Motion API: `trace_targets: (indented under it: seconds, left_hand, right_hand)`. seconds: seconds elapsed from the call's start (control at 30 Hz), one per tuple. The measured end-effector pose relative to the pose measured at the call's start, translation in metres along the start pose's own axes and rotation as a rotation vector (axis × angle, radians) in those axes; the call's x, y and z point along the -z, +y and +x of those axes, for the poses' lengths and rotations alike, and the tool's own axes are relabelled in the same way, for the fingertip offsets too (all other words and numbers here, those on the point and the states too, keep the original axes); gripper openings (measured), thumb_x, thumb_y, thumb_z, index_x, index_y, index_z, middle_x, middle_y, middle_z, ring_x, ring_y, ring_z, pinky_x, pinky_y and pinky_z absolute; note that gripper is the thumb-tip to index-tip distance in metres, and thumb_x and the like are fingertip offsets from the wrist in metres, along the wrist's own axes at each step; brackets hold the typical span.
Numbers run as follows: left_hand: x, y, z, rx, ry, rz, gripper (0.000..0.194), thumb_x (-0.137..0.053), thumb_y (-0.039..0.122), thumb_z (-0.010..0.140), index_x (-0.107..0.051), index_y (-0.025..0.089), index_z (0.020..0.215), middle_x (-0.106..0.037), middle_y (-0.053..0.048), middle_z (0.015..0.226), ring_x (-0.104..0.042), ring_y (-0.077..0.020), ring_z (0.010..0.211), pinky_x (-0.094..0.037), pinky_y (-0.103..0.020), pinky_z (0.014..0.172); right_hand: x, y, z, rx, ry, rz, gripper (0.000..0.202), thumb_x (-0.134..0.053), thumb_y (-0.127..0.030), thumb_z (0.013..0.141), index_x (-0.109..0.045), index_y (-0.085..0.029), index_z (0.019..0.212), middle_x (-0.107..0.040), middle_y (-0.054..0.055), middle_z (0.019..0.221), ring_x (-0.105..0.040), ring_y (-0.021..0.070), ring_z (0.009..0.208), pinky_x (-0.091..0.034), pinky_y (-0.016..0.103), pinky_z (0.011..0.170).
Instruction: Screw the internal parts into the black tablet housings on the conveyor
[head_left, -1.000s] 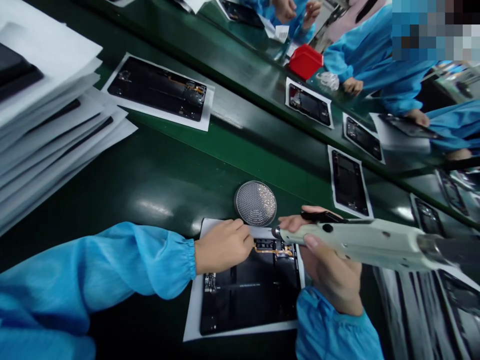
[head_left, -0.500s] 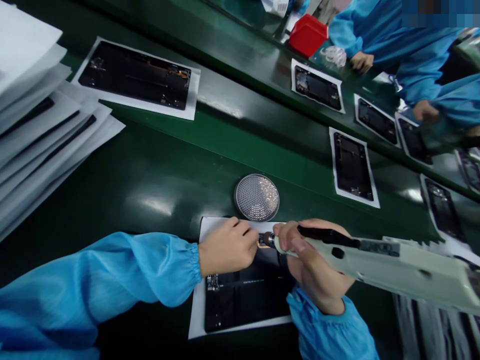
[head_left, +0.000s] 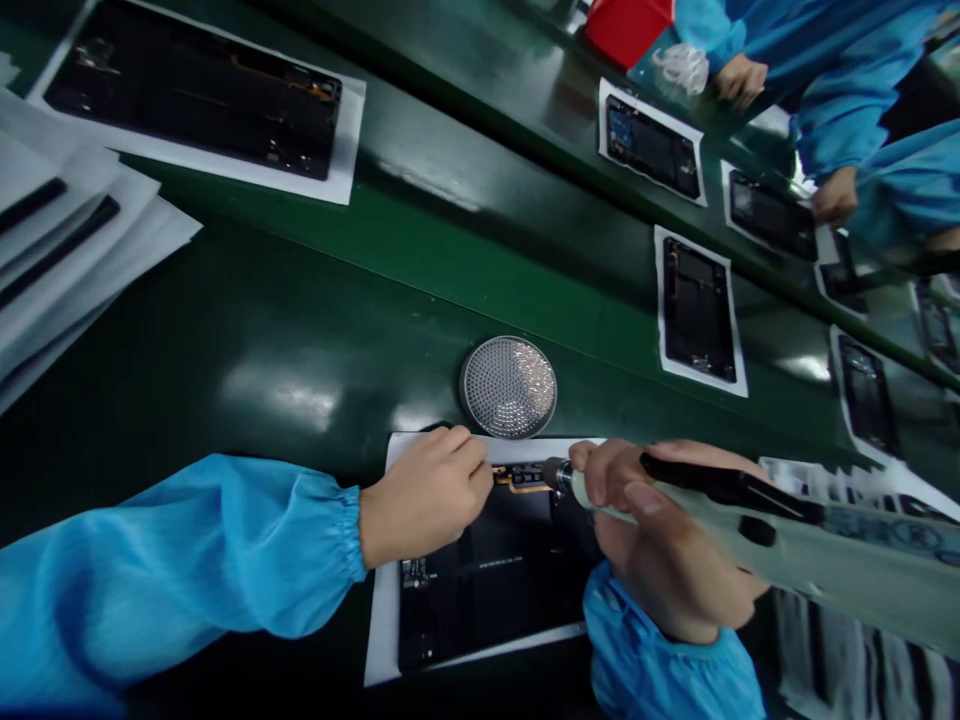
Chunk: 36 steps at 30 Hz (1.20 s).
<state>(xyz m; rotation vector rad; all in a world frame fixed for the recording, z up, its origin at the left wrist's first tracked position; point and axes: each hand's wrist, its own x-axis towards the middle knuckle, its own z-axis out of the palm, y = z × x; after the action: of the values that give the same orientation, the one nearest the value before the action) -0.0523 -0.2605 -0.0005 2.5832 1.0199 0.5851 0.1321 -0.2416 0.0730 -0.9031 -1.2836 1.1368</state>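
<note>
Rectangular black panel (head_left: pixel 487 600) lies on paper (head_left: pixel 381 635) near a round dimpled tray (head_left: pixel 487 382).

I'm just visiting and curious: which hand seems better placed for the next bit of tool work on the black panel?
Probably the right hand: it grips the pale tool, whose metal tip sits by the orange strip on the black panel. The left hand shows no tool.
</note>
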Motion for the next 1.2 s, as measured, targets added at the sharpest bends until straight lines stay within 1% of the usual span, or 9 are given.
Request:
trace_targets:
  seconds: [0.17, 0.4, 0.5, 0.6, 0.77, 0.93, 1.0, 1.13, 1.2]
  left_hand:
    - [0.004, -0.004, 0.003, 0.048, -0.015, -0.081, 0.025, -0.044, 0.009, 0.096, -0.064, 0.01, 0.081, -0.058, -0.009, 0.087, -0.05, -0.0202, 0.081, -0.048, -0.035, 0.075]
    - [0.003, -0.007, 0.003, 0.045, 0.009, -0.096, 0.024, -0.045, 0.009, 0.097, -0.065, 0.011, 0.085, -0.059, -0.008, 0.087, -0.052, -0.02, 0.082, -0.05, -0.034, 0.076]
    - [0.003, -0.007, 0.004, 0.038, 0.015, -0.086, 0.025, -0.045, 0.015, 0.099, -0.065, 0.011, 0.086, -0.06, -0.008, 0.087, -0.053, -0.0207, 0.082, -0.05, -0.035, 0.074]
    - [0.003, -0.007, 0.007, 0.022, -0.004, -0.056, 0.025, -0.044, 0.018, 0.1, -0.064, 0.012, 0.086, -0.06, -0.008, 0.087, -0.054, -0.0207, 0.081, -0.049, -0.035, 0.072]
    - [0.003, -0.009, 0.011, -0.006, -0.051, -0.034, 0.025, -0.043, 0.018, 0.101, -0.064, 0.012, 0.089, -0.061, -0.008, 0.089, -0.055, -0.0197, 0.081, -0.048, -0.034, 0.072]
    - [0.005, -0.007, 0.014, 0.07, -0.106, -0.025, 0.021, -0.048, 0.022, 0.099, -0.065, 0.012, 0.091, -0.061, -0.007, 0.09, -0.055, -0.0212, 0.083, -0.048, -0.036, 0.073]
    - [0.005, -0.004, 0.016, 0.109, -0.132, 0.002, 0.017, -0.053, 0.023, 0.097, -0.066, 0.012, 0.093, -0.061, -0.007, 0.092, -0.055, -0.0218, 0.083, -0.047, -0.036, 0.072]
    - [0.002, 0.004, 0.019, 0.16, -0.13, 0.045, 0.016, -0.054, 0.02, 0.096, -0.067, 0.012, 0.094, -0.06, -0.008, 0.093, -0.053, -0.0213, 0.083, -0.045, -0.034, 0.071]
    - [-0.002, 0.007, 0.019, 0.175, -0.115, 0.035, 0.017, -0.053, 0.018, 0.097, -0.068, 0.012, 0.094, -0.06, -0.008, 0.093, -0.052, -0.0205, 0.083, -0.043, -0.033, 0.07]
  right_hand:
    - [0.003, -0.003, 0.003, -0.003, 0.059, -0.014, 0.021, -0.068, -0.014, 0.082, -0.068, -0.025, 0.101, -0.055, -0.005, 0.057, -0.054, 0.0137, 0.056, -0.047, 0.036, 0.064]
    - [0.001, -0.003, 0.001, 0.006, 0.052, -0.017, 0.024, -0.067, -0.012, 0.082, -0.068, -0.025, 0.103, -0.057, -0.004, 0.059, -0.056, 0.0143, 0.057, -0.05, 0.038, 0.066]
    - [0.003, -0.002, 0.001, -0.002, 0.066, -0.031, 0.027, -0.065, -0.009, 0.082, -0.068, -0.025, 0.103, -0.058, -0.004, 0.06, -0.056, 0.014, 0.058, -0.052, 0.04, 0.071]
    - [0.004, -0.002, 0.002, -0.011, 0.055, -0.032, 0.026, -0.066, -0.01, 0.082, -0.067, -0.025, 0.103, -0.059, -0.004, 0.061, -0.055, 0.0135, 0.058, -0.051, 0.039, 0.072]
    - [0.002, -0.007, 0.005, 0.017, 0.06, -0.04, 0.021, -0.069, -0.014, 0.082, -0.068, -0.025, 0.101, -0.06, -0.004, 0.059, -0.055, 0.0137, 0.056, -0.05, 0.038, 0.068]
    - [0.004, -0.008, 0.005, 0.04, 0.04, -0.028, 0.022, -0.069, -0.014, 0.082, -0.067, -0.024, 0.101, -0.06, -0.005, 0.061, -0.057, 0.0134, 0.056, -0.053, 0.038, 0.067]
    - [0.006, -0.006, 0.004, 0.026, 0.054, -0.048, 0.024, -0.069, -0.013, 0.082, -0.065, -0.024, 0.103, -0.062, -0.003, 0.065, -0.06, 0.0147, 0.061, -0.054, 0.039, 0.068]
    - [0.013, 0.001, 0.007, 0.0, 0.094, -0.142, 0.03, -0.073, -0.015, 0.081, -0.063, -0.025, 0.108, -0.065, -0.002, 0.075, -0.063, 0.0159, 0.071, -0.055, 0.041, 0.077]
    - [0.018, 0.005, 0.011, 0.021, 0.078, -0.169, 0.036, -0.074, -0.015, 0.079, -0.062, -0.026, 0.111, -0.064, -0.003, 0.076, -0.063, 0.0157, 0.072, -0.056, 0.041, 0.078]
